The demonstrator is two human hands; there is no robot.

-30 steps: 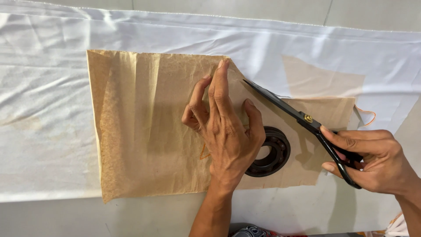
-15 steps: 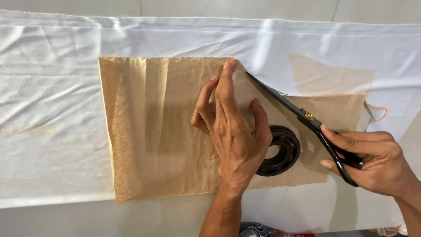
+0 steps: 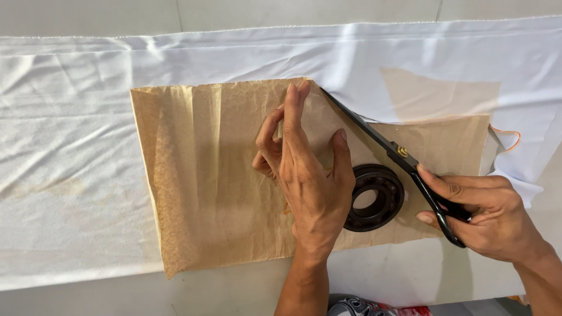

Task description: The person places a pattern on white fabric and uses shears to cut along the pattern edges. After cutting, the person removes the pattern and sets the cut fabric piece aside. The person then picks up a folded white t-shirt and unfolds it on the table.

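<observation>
The brown paper (image 3: pixel 216 187) is being pressed flat on the white cloth (image 3: pixel 76 146) by the left hand (image 3: pixel 307 175), its fingers spread and raised on their tips, the forearm coming up from below. The black scissors (image 3: pixel 404 161) are being gripped through their loops by the right hand (image 3: pixel 480 213), the closed blades being laid along the paper's slanted upper edge. A black ring-shaped bearing (image 3: pixel 374 196) is being left lying on the paper between both hands.
</observation>
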